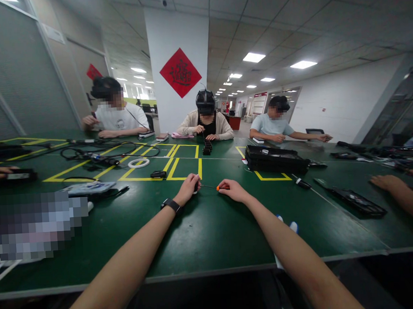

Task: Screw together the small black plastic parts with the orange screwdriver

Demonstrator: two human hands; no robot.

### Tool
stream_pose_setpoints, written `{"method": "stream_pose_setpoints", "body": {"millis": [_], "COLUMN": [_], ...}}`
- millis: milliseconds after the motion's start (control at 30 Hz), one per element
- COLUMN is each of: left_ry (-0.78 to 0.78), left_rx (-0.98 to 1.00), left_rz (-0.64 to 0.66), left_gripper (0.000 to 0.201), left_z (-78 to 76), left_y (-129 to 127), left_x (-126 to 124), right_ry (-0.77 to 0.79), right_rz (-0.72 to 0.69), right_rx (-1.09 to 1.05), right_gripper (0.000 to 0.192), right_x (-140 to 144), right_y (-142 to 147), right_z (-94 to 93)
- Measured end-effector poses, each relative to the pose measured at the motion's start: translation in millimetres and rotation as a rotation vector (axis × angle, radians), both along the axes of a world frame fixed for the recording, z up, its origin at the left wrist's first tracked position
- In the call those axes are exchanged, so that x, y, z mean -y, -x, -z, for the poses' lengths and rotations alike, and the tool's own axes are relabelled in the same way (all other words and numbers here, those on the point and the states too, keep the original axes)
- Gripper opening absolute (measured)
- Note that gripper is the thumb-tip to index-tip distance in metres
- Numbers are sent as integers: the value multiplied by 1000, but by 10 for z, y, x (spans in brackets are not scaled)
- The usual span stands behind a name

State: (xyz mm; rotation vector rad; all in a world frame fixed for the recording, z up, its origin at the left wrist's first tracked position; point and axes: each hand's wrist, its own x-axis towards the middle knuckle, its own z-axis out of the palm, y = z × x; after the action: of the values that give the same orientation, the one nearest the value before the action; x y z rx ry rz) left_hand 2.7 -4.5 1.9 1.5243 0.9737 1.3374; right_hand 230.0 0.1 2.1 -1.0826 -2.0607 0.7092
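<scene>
Both my hands are up over the middle of the green table (pixel 211 229). My right hand (pixel 234 191) is closed round a screwdriver (pixel 218 188) with an orange handle end. Its thin metal shaft points left, towards the other hand. My left hand (pixel 188 190), with a black watch on its wrist, has its fingers curled around a small dark piece (pixel 195 188). Most of that piece is hidden, so its kind cannot be made out. The shaft tip reaches the left fingers; whether it touches the piece is unclear.
Yellow tape (pixel 145 178) marks boxes on the table. Nearby lie a small black object (pixel 158 174), a white ring (pixel 139 163), cables (pixel 87 154) and a black case (pixel 275 159). A black tray-like part (pixel 358 201) lies right. Other people sit across; a co-worker's arm (pixel 401 198) rests at right.
</scene>
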Motion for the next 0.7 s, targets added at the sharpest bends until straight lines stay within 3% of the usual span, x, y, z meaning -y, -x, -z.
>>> {"method": "stream_pose_setpoints", "body": {"millis": [167, 400, 567, 700], "left_ry": [-176, -312, -326, -214], "left_rx": [-218, -490, -497, -306], "left_rz": [-190, -87, -138, -199], "left_gripper": [24, 24, 23, 27], "left_z": [-37, 12, 15, -44], "left_y": [83, 75, 81, 94], "left_x": [4, 6, -1, 14], "right_ry": [-36, -85, -118, -112], "right_rz": [55, 120, 160, 143], "right_rx": [77, 104, 137, 180], "right_gripper": [19, 16, 15, 18], "right_x": [-4, -9, -23, 28], "right_y": [-16, 61, 110, 107], "right_z": [2, 69, 102, 46]}}
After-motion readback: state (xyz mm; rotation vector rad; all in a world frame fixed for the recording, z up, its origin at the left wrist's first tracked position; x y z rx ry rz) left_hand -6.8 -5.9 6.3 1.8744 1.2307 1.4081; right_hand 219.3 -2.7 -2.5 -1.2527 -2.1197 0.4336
